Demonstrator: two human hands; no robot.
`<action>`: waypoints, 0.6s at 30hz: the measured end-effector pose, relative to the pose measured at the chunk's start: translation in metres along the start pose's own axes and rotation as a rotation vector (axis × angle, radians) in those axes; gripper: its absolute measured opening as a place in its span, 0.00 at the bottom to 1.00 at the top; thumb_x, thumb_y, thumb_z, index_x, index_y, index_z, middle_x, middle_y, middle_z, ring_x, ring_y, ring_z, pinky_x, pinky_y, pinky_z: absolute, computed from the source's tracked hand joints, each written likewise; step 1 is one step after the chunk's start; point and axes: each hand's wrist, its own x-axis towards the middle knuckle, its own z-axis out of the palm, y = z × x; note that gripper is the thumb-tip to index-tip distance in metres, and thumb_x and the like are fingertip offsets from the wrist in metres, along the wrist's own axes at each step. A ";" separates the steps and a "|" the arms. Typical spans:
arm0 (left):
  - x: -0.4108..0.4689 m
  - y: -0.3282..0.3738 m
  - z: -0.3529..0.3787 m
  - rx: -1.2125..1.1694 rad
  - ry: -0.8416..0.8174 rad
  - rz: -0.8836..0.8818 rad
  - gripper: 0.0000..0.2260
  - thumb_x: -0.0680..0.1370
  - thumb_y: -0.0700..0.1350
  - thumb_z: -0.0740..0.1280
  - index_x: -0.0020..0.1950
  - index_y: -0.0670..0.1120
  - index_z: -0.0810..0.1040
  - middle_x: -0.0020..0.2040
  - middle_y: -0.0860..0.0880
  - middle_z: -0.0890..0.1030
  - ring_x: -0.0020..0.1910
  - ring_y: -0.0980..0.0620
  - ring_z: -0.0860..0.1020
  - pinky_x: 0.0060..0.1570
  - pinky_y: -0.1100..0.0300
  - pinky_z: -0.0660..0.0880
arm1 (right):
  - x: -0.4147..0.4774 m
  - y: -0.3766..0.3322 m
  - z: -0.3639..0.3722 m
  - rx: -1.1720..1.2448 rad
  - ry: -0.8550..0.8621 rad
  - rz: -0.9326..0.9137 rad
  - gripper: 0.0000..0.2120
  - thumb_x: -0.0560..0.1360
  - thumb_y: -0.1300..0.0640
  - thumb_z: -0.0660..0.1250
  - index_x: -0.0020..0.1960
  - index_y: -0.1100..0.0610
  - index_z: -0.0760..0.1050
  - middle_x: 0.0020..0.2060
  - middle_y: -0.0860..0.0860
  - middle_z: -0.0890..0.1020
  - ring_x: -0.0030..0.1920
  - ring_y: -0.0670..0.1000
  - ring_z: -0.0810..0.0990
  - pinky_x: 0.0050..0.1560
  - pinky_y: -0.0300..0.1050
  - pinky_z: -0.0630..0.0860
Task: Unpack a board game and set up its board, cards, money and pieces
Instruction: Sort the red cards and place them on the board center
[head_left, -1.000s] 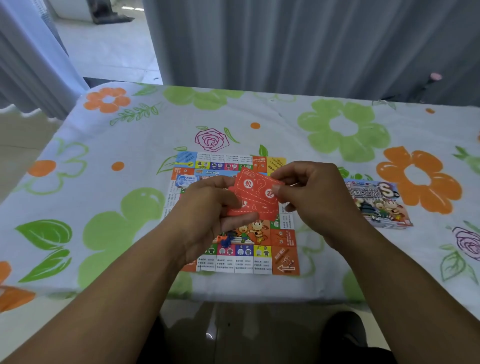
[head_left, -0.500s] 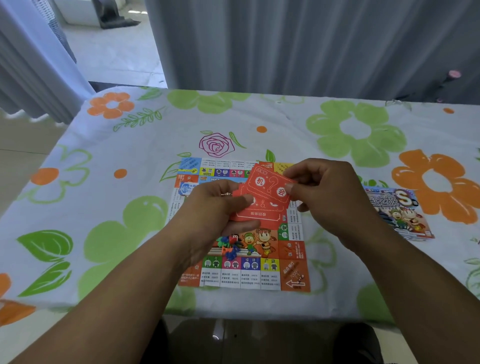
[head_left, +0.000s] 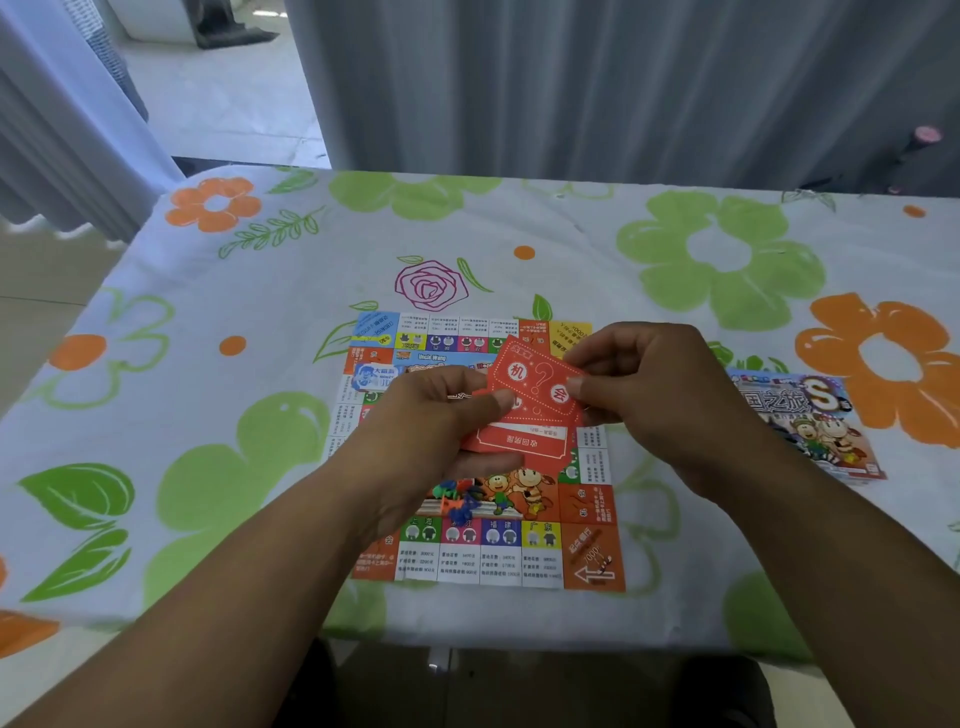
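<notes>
The paper game board (head_left: 592, 558) lies flat on the table in front of me. Above its middle my left hand (head_left: 431, 431) holds a small stack of red cards (head_left: 519, 440), thumb on top. My right hand (head_left: 649, 395) pinches the top red card (head_left: 535, 382), which bears a question mark and sits askew on the stack. A heap of small coloured plastic pieces (head_left: 457, 496) lies on the board just below my left hand. The game box (head_left: 815, 426), with cartoon figures on it, lies to the right of the board.
A flowered cloth (head_left: 208, 415) covers the table, whose near edge runs just below the board. Grey curtains (head_left: 571, 78) hang behind the far edge. Open floor shows at the upper left.
My hands and the cards stay over the board's middle. The top card has shifted a little up and to the right on the stack. The camera has tilted slightly.
</notes>
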 end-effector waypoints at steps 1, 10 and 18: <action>0.000 0.000 -0.001 -0.004 0.004 -0.001 0.07 0.78 0.40 0.69 0.53 0.38 0.79 0.52 0.41 0.85 0.49 0.42 0.85 0.37 0.58 0.83 | 0.001 0.001 0.000 0.007 0.001 0.003 0.05 0.75 0.67 0.72 0.47 0.58 0.80 0.40 0.54 0.86 0.41 0.54 0.87 0.42 0.50 0.84; 0.007 -0.003 -0.021 0.145 0.240 0.063 0.03 0.79 0.39 0.69 0.49 0.38 0.80 0.48 0.38 0.84 0.41 0.44 0.86 0.38 0.57 0.84 | 0.015 0.015 -0.012 0.067 0.080 0.080 0.05 0.74 0.71 0.71 0.48 0.63 0.80 0.46 0.64 0.83 0.43 0.58 0.87 0.36 0.45 0.83; 0.008 0.002 -0.025 0.099 0.315 0.100 0.03 0.79 0.38 0.69 0.49 0.38 0.80 0.48 0.37 0.83 0.40 0.45 0.85 0.32 0.61 0.81 | 0.029 0.038 0.027 -0.154 -0.062 0.102 0.11 0.74 0.71 0.71 0.44 0.56 0.82 0.45 0.58 0.83 0.42 0.60 0.86 0.42 0.56 0.85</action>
